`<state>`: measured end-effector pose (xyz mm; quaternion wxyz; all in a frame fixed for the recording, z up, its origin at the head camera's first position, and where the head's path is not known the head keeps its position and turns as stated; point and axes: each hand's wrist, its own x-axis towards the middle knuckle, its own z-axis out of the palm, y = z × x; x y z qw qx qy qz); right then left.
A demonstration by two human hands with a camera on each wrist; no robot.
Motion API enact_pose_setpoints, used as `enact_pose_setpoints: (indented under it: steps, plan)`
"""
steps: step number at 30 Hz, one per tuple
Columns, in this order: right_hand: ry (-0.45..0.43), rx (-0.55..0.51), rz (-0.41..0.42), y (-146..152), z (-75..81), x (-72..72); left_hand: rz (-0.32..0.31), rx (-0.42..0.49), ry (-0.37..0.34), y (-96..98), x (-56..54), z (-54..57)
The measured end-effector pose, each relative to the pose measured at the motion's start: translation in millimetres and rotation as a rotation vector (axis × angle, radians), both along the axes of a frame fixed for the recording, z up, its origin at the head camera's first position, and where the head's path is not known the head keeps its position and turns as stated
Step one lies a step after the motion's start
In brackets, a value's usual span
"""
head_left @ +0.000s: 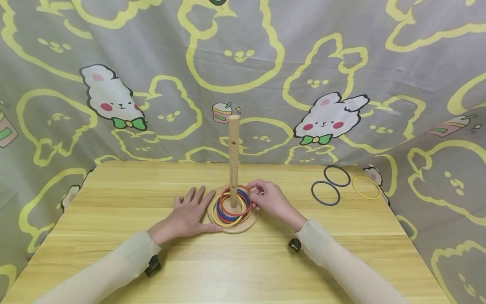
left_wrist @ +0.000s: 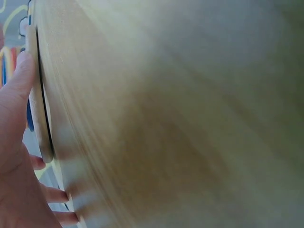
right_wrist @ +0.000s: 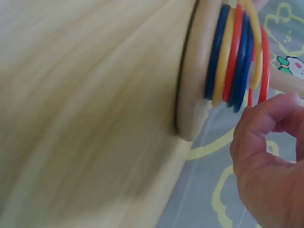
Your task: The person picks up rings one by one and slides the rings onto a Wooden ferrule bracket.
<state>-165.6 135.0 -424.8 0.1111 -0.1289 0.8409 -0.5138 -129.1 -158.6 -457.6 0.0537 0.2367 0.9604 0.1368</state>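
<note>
A wooden peg (head_left: 233, 158) stands upright on a round wooden base (head_left: 240, 230) at the middle of the table. Several blue, red and yellow rings are stacked round its foot. My right hand (head_left: 272, 202) pinches the edge of a red ring (right_wrist: 264, 66), which lies uppermost and tilted round the peg. Just under it a yellow ring (right_wrist: 257, 52) also sits askew. On the other side my left hand (head_left: 186, 217) rests with spread fingers beside the base, its thumb (left_wrist: 23, 71) on the base's edge.
Two dark blue rings (head_left: 325, 204) and a yellow ring (head_left: 366, 197) lie flat on the wooden table (head_left: 228, 270) at the back right. A grey patterned curtain (head_left: 258, 101) hangs behind the table and along both sides.
</note>
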Motion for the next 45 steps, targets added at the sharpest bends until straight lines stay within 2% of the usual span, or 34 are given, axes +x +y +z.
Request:
enact_pose_setpoints:
  steps: [11, 15, 21, 27, 32, 35, 40, 45]
  plan:
    - [0.084, 0.071, -0.053, 14.3, -13.8, 5.4, 0.007, -0.022, 0.002, 1.2, -0.3, 3.6]
    - [0.081, 0.089, -0.078, 26.1, -17.7, 6.6, 0.006, -0.024, 0.008, 0.8, -0.4, 3.6]
    - [0.070, 0.065, -0.098, 56.1, -20.2, 8.5, 0.007, -0.020, 0.010, 0.8, -0.4, 3.3]
    - [0.139, 0.084, -0.169, 97.3, -18.7, 10.7, 0.008, -0.015, 0.011, 0.8, -0.2, 3.3]
    - [0.199, 0.219, -0.237, 134.8, -12.9, 10.4, 0.011, -0.016, 0.012, 1.1, -0.3, 3.3]
    - [0.188, 0.316, -0.243, 154.7, -9.6, 8.8, 0.011, -0.016, 0.013, 1.1, -0.4, 3.1]
    - [0.150, 0.467, -0.200, 180.8, -5.8, 7.3, 0.009, -0.008, 0.004, 1.7, -0.2, 2.9]
    - [0.127, 0.591, -0.115, 195.0, -6.4, 7.1, 0.011, 0.008, -0.012, 2.4, -0.1, 3.0]
